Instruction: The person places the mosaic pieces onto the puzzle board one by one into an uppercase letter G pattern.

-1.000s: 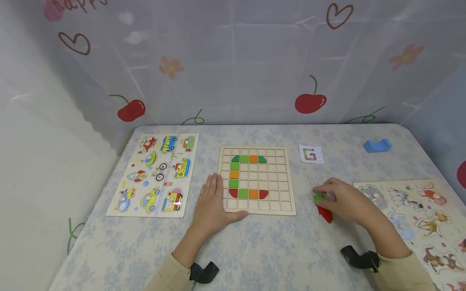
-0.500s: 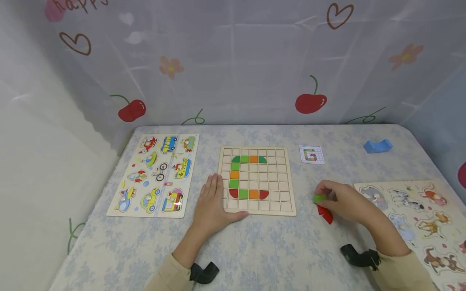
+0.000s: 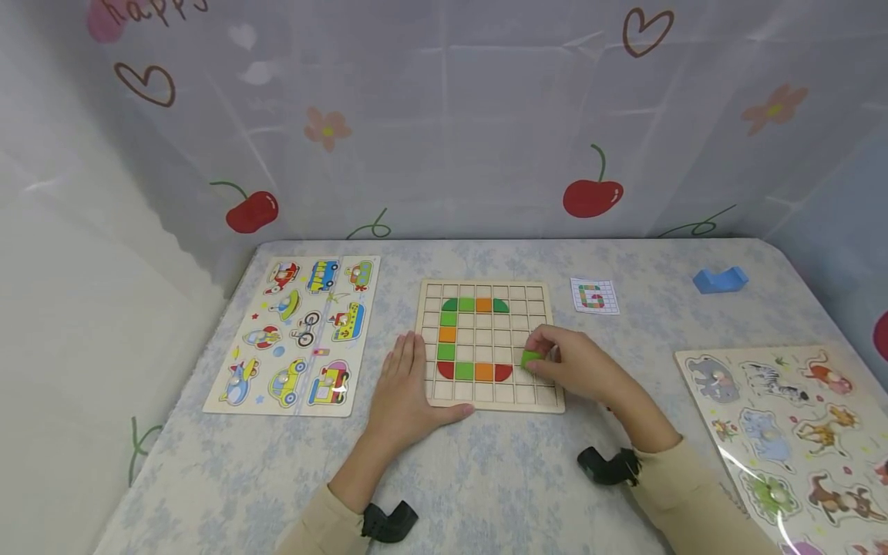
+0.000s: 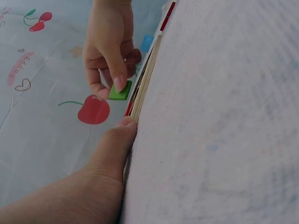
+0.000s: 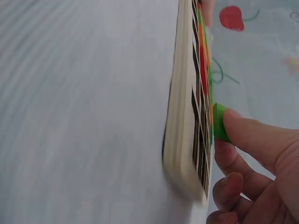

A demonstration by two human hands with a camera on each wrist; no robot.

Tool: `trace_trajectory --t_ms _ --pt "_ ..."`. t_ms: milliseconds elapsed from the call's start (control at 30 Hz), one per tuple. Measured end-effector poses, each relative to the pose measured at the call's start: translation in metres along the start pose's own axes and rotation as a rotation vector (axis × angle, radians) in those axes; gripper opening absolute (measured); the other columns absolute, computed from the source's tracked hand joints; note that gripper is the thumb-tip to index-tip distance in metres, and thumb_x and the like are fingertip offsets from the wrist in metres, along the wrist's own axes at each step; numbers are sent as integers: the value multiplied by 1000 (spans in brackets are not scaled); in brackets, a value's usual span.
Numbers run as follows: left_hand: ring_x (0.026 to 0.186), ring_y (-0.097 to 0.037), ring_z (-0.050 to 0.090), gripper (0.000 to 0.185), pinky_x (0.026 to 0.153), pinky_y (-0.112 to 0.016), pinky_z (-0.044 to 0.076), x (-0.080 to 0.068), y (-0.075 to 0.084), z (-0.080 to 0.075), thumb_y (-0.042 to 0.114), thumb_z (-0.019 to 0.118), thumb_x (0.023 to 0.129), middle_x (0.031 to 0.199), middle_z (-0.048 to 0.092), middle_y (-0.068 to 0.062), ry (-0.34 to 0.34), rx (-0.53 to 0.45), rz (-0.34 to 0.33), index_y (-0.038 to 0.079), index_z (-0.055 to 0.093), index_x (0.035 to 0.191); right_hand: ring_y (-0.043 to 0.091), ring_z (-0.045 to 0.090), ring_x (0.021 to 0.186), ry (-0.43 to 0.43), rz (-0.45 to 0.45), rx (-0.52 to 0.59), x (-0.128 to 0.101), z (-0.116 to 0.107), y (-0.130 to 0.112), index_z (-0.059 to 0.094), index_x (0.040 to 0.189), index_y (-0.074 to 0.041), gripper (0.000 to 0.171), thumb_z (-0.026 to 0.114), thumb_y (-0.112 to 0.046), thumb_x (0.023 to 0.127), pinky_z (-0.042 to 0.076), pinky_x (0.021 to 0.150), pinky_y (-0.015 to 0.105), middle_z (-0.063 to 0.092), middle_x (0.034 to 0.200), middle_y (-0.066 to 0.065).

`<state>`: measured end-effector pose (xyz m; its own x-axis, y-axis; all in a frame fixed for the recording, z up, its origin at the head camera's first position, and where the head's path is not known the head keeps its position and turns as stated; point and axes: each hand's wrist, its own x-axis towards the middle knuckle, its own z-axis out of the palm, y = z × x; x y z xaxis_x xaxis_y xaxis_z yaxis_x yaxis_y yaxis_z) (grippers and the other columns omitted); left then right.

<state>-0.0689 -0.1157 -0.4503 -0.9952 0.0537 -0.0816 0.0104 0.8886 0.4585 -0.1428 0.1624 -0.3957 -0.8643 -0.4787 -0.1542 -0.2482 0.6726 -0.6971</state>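
– vehicles first: what sits furthest left?
– vehicle puzzle (image 3: pixel 294 333), flat on the table (image 3: pixel 486 478), well apart from both hands.
– next along?
– left hand (image 3: pixel 402 393), fingers straight and together, palm down, pressing the left edge of the grid board (image 3: pixel 486 393); thumb lies along its near edge.
– and the board?
– wooden grid, with green, orange and red pieces set in a c-like shape.
– then the other hand?
– right hand (image 3: pixel 576 368) hovers over the board's right side, fingertips pinching a green tile (image 3: pixel 531 358) just above the cells beside the red corner piece; whether it touches the board i cannot tell.
– further right?
– pattern card (image 3: pixel 593 296), blue block (image 3: pixel 719 278), animal puzzle (image 3: pixel 784 432).
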Motion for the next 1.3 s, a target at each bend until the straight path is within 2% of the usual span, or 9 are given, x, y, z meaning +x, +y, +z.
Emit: trace_trajectory --t_ms 300,700,833,933,1100,1300 --pt "156 -21 -4 136 127 -43 7 0 1 -1 88 61 65 169 1 -7 1 11 3 9 4 160 16 54 77 3 0 -43 22 20 -20 63 98 -19 11 72 -20 91 47 71 30 63 89 -3" --pt "156 -22 -3 136 127 -44 8 0 0 0 88 61 65 169 1 -8 10 6 8 8 5 160 14 55 83 14 -9 -198 27 25 -23 72 109 -15 19 72 -20 91 48 75 31 62 96 -2" --pt "157 -22 -3 137 127 -44 8 0 0 1 88 61 65 169 2 -8 12 4 8 8 5 160 11 55 77 8 -24 -239 24 23 -25 76 115 -12 25 72 -20 91 47 67 27 66 99 -1" --pt "157 -22 -2 136 127 -44 9 -1 0 2 88 61 65 169 3 -8 15 8 9 8 6 160 12 52 72 -7 -33 -244 19 20 -27 74 119 -12 28 71 -18 92 44 62 26 66 98 0" --pt "157 -22 -3 137 127 -44 8 0 0 2 88 62 65 169 2 -8 15 6 10 8 5 160 14 51 72 3 8 -211 4 3 -24 69 125 -14 30 65 -18 96 43 62 27 64 98 -2" --pt "157 -22 -3 137 127 -44 7 0 0 0 88 61 65 169 1 -8 5 4 16 8 4 160 14 54 73 38 79 -244 -25 -26 -2 70 114 -14 21 66 -20 94 45 62 29 67 97 -1"
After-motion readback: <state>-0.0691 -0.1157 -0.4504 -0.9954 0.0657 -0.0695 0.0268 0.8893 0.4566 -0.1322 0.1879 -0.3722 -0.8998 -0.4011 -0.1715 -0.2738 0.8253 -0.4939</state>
